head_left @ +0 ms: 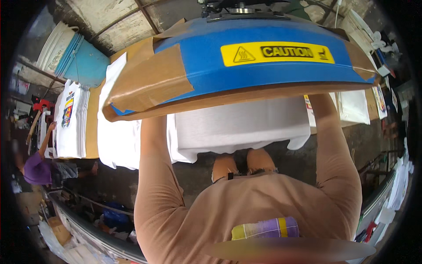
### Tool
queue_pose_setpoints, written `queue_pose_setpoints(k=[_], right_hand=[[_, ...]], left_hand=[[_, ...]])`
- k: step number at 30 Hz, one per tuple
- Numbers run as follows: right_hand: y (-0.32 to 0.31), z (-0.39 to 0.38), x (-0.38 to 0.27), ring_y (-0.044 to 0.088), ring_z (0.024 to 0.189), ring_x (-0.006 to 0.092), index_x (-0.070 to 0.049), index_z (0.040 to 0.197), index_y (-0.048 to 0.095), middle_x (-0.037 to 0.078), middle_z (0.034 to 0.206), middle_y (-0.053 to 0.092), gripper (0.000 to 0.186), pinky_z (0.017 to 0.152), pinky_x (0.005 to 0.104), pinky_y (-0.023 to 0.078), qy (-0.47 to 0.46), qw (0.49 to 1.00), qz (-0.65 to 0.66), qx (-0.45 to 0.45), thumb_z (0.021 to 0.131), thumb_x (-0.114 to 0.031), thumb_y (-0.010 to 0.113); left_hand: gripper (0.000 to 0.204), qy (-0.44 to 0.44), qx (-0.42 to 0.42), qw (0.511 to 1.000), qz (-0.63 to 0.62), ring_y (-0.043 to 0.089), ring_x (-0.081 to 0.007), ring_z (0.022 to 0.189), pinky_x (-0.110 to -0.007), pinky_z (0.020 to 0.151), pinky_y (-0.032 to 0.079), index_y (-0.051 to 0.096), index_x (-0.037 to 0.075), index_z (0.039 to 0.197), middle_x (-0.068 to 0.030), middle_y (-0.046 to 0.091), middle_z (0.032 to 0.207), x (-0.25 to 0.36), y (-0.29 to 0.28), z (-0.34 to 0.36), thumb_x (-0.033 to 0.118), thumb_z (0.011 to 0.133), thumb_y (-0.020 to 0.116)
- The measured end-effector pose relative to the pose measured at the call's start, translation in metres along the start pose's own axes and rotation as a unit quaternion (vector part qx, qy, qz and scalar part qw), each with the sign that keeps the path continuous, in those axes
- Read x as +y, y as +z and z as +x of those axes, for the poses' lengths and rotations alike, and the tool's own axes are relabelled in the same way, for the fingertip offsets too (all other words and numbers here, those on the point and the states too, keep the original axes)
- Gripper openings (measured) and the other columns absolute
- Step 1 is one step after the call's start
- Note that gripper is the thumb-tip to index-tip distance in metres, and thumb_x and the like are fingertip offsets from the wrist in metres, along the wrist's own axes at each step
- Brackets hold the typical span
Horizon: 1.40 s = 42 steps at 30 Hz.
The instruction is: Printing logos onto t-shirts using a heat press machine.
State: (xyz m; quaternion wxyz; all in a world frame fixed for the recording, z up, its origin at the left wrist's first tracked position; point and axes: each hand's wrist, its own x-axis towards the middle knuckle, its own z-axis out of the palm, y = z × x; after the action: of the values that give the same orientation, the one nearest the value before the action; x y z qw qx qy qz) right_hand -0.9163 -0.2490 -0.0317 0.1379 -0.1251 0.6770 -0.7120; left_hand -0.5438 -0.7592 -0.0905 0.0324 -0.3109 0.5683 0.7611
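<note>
A blue heat press head (206, 53) with a yellow warning label fills the upper middle. Brown tape (151, 81) covers its left corner and runs along its lower edge. Beneath it lies a white cloth (246, 125), probably a shirt, its near edge hanging down in folds. My left forearm (153, 136) reaches under the press head at the left, my right forearm (326, 114) at the right. The press head hides both hands, so their grip does not show. More white fabric (116, 136) lies beside my left arm.
At the left is a stack of printed white shirts (72, 125), with a light-blue bucket (85, 61) behind it. Folded white cloth (355, 107) lies on the right. Another person in purple (39, 169) is at the far left. The press's dark mount (241, 13) stands at the top.
</note>
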Motion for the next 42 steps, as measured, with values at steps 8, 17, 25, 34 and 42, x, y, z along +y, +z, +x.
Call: queue_pose_setpoints(k=[8, 17, 25, 34, 42], right_hand=[[-0.016, -0.217, 0.007, 0.041, 0.127, 0.0214, -0.003, 0.139, 0.035, 0.010, 0.142, 0.039, 0.065, 0.101, 0.0330, 0.035, 0.313, 0.938, 0.100, -0.114, 0.097, -0.052, 0.032], [-0.021, -0.245, 0.020, 0.061, 0.088, 0.0294, 0.004, 0.107, 0.058, 0.023, 0.092, 0.064, 0.047, 0.079, 0.0369, 0.046, 0.119, 0.923, -0.316, 0.184, 0.090, -0.040, 0.053], [-0.017, -0.235, 0.066, 0.061, 0.088, 0.0206, 0.003, 0.112, 0.058, 0.015, 0.102, 0.063, 0.041, 0.080, 0.0325, 0.048, 0.145, 0.969, -0.196, 0.048, 0.081, -0.021, 0.065], [-0.192, -0.208, 0.081, 0.060, 0.092, 0.0324, -0.005, 0.101, 0.063, 0.016, 0.098, 0.060, 0.041, 0.081, 0.0398, 0.048, 0.135, 0.856, -0.320, 0.384, 0.069, -0.027, 0.076], [-0.221, -0.207, 0.064, 0.062, 0.086, 0.0291, -0.006, 0.094, 0.064, 0.012, 0.092, 0.063, 0.037, 0.076, 0.0403, 0.049, 0.198, 0.870, -0.339, 0.297, 0.069, -0.031, 0.077]], left_hand=[[0.079, -0.024, 0.046, 0.991, -0.124, 0.042, -0.0258, 0.127, -0.038, 0.105, 0.033, 0.032, -0.003, 0.139, -0.0159, 0.043, 0.138, -0.064, 0.098, -0.174, 0.062, 0.092, 0.033], [0.026, 0.061, 0.168, 0.980, -0.090, 0.056, -0.0115, 0.086, -0.030, 0.077, 0.047, 0.058, 0.006, 0.096, -0.0036, 0.062, 0.093, -0.079, 0.099, -0.194, 0.031, 0.095, 0.052], [0.027, 0.089, 0.183, 0.973, -0.111, 0.058, -0.0153, 0.085, -0.032, 0.070, 0.050, 0.055, 0.002, 0.109, -0.0063, 0.060, 0.099, -0.117, 0.114, -0.196, 0.022, 0.091, 0.053], [0.037, -0.169, 0.313, 0.922, -0.153, 0.046, -0.0122, 0.050, -0.030, 0.043, 0.038, 0.058, 0.012, 0.107, 0.0022, 0.047, 0.065, -0.219, 0.176, -0.257, 0.044, 0.095, 0.046], [0.034, -0.159, 0.209, 0.965, -0.011, 0.054, -0.0114, 0.058, -0.024, 0.046, 0.038, 0.059, 0.010, 0.105, -0.0003, 0.057, 0.075, -0.255, 0.323, -0.274, 0.041, 0.092, 0.055]])
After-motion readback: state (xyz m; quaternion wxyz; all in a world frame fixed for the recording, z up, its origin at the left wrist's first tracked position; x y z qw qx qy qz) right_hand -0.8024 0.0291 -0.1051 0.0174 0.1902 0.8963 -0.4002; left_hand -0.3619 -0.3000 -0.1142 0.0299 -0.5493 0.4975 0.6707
